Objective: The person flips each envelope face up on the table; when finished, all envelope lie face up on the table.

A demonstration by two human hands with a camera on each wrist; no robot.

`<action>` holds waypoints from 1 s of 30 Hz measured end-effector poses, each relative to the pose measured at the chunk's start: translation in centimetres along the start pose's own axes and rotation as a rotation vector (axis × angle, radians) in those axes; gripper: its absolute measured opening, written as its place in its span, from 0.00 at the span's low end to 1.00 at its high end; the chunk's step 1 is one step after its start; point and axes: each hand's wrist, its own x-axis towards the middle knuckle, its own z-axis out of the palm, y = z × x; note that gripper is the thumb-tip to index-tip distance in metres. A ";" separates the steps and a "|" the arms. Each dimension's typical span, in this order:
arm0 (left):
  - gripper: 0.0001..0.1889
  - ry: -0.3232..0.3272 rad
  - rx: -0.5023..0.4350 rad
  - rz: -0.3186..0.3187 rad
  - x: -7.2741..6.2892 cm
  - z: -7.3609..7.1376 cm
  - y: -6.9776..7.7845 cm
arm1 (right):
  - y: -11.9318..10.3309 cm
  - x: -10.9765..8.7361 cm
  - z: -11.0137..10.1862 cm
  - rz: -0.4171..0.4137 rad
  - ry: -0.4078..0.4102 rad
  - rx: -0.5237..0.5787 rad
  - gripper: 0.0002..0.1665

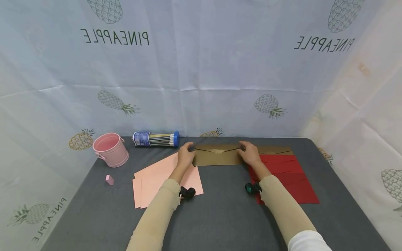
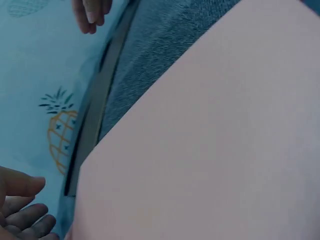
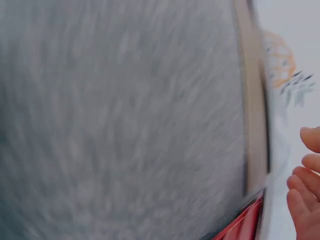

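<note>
A brown kraft-paper envelope [image 1: 216,159] with slanted flap lines lies at the back of the table. At its left end is my left hand [image 1: 186,156], and its thumb and fingers are parted in the left wrist view. My right hand [image 1: 250,153] is at the opposite end. In the right wrist view that hand's fingers stand loosely extended, with nothing between them and the thumb. Pink paper sheets [image 1: 157,181] lie below my left hand and forearm. Beside my right forearm is a red paper stack [image 1: 290,177], with another brown envelope [image 1: 273,150] just behind it.
A pink bucket [image 1: 110,150] stands at the back left, and a small pink block [image 1: 109,180] lies in front of it. Beside the bucket lies a clear tube of pencils [image 1: 157,139] with a blue cap. A pineapple-printed curtain [image 1: 194,69] hangs behind the table.
</note>
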 end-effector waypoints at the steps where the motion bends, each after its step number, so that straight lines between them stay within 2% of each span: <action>1: 0.25 -0.005 -0.018 -0.001 -0.2 -0.4 -0.1 | -0.2 -0.2 0.0 0.003 0.001 0.028 0.30; 6: 0.25 -0.017 -0.067 0.015 -1.9 -3.1 -0.8 | -1.4 -2.1 0.3 -0.002 -0.011 0.198 0.32; 9: 0.26 -0.034 -0.062 0.028 -3.7 -5.4 -1.5 | -2.2 -3.6 1.0 -0.008 -0.012 0.307 0.33; 13: 0.26 -0.051 -0.043 -0.009 -6.7 -9.0 -3.1 | -3.3 -5.8 2.6 -0.018 -0.020 0.443 0.32; 16: 0.26 -0.034 -0.027 -0.036 -8.7 -11.5 -4.2 | -4.2 -7.2 3.9 -0.030 -0.045 0.529 0.31; 19: 0.26 -0.001 -0.011 -0.026 -10.1 -13.5 -4.9 | -5.2 -8.0 5.1 -0.060 -0.071 0.577 0.31; 23: 0.26 0.039 -0.016 -0.013 -11.6 -14.9 -5.4 | -6.6 -8.7 6.5 -0.081 -0.114 0.623 0.31; 30: 0.25 0.107 -0.007 -0.080 -13.6 -15.4 -6.3 | -8.7 -9.6 8.8 -0.089 -0.227 0.641 0.31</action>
